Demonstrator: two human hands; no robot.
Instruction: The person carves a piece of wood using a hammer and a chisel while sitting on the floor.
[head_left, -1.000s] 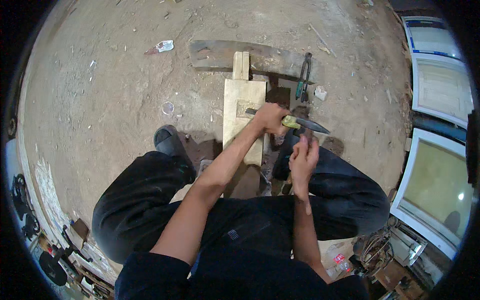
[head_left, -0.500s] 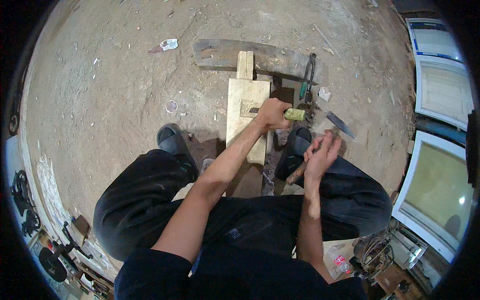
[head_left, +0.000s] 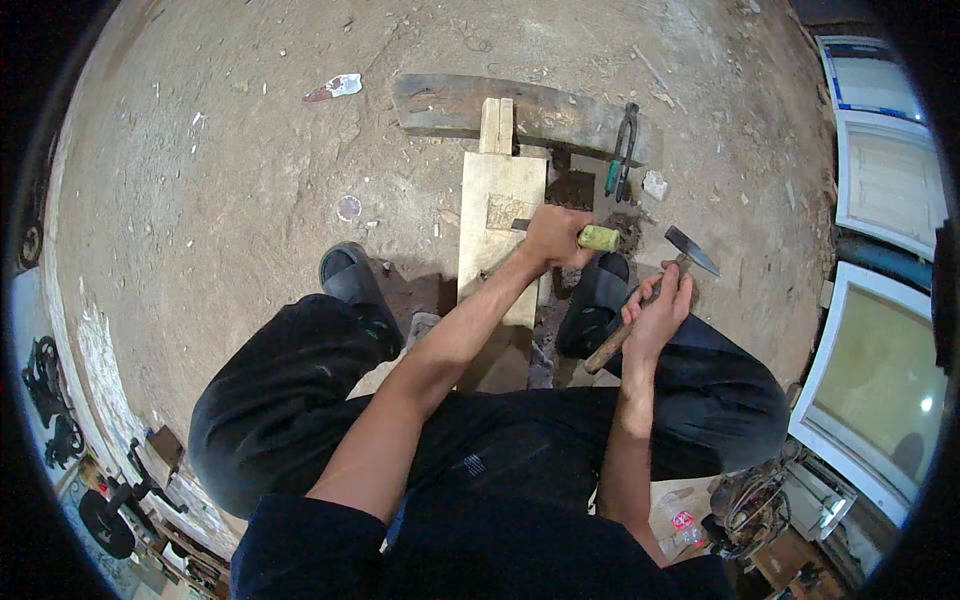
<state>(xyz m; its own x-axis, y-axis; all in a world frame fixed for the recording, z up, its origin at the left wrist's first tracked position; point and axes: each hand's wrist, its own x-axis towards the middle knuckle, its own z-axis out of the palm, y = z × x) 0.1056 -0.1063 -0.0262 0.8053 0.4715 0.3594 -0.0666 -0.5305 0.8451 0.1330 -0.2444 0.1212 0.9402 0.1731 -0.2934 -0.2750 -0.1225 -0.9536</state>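
My left hand (head_left: 556, 237) is closed around a chisel with a yellow-green handle (head_left: 600, 237). Its dark blade points left, with the tip at the edge of a shallow rough-cut recess (head_left: 505, 211) in a pale wooden board (head_left: 482, 268). The board lies lengthwise between my feet, and a narrower tenon (head_left: 497, 126) sticks out at its far end. To the right, above my right knee, my right hand (head_left: 660, 312) grips a hammer (head_left: 692, 250) by its wooden handle. The hammer's metal head is raised beyond my fingers, apart from the chisel.
An old grey plank (head_left: 445, 105) lies across the far end under the tenon. Pincers with a green grip (head_left: 621, 150) rest against it, beside a pale stone chip (head_left: 655, 185). White-framed window panels (head_left: 870, 370) stand at the right. Coiled wire (head_left: 750, 510) sits lower right.
The hammer in my right hand has tilted, and its handle shows more plainly now. My left hand and the chisel have shifted slightly to the right.
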